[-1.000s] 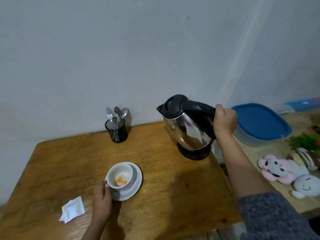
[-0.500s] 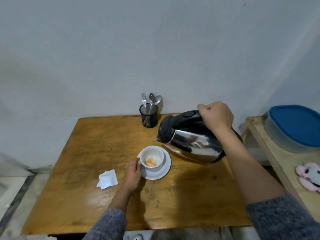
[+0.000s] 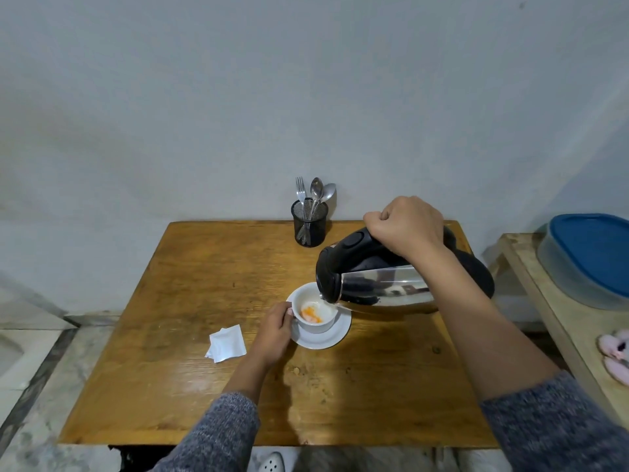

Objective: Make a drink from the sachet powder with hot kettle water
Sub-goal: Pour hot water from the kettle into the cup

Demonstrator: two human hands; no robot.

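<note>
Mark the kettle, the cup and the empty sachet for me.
kettle (image 3: 381, 289): head view, shiny steel side.
cup (image 3: 315, 327): head view, front outer wall.
sachet (image 3: 227, 343): head view, middle of the white paper.

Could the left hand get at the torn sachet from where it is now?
Probably yes, once it lets go. The left hand is holding the cup steady, and the sachet lies just beside it on bare table, nothing between.
</note>
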